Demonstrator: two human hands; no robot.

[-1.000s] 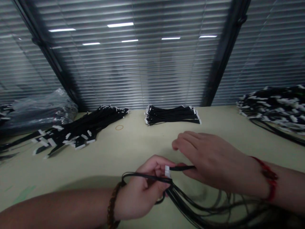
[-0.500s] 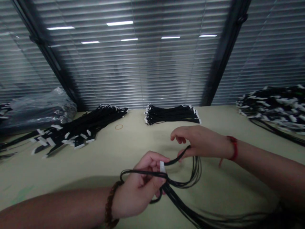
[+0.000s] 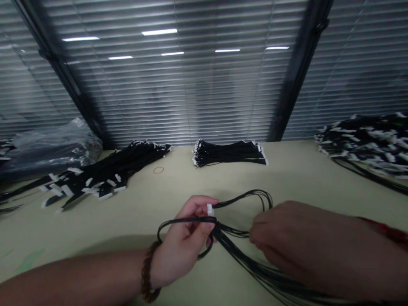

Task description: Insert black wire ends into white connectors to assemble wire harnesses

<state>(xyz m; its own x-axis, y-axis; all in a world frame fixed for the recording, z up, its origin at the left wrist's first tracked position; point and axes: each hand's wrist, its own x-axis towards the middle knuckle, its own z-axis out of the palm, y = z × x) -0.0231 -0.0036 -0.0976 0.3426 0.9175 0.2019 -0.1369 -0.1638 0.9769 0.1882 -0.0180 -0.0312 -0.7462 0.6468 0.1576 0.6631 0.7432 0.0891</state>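
Left hand (image 3: 183, 248): near side of the table (image 3: 188, 187), about mid-scene. Fingers curled, thumb and fingertips closed on a white connector (image 3: 210, 210) and the black wires (image 3: 228, 246) beside it. One loop of wire runs left across this hand and bends down by the wrist, where a brown bracelet (image 3: 147, 272) sits; a curve of it shows again below the thumb.

Right hand (image 3: 302, 246): to the right, back of the hand uppermost, slightly blurred. Fingers bent in together. Wires from the connector arch over and pass behind it; a lower strand reaches its fingertips. Underside hidden, so I cannot tell whether the fingers pinch them. Red band (image 3: 387, 229) at the wrist. The main strands trail right and near, beneath this hand.

Far side, before the blinds (image 3: 188, 93): a neat cable bundle (image 3: 231, 153) at centre, a small tan ring (image 3: 158, 170) left of it, then a looser cable pile (image 3: 127, 161) and clear plastic bag (image 3: 57, 146). Far right, a large cable heap (image 3: 366, 140), white ends showing.
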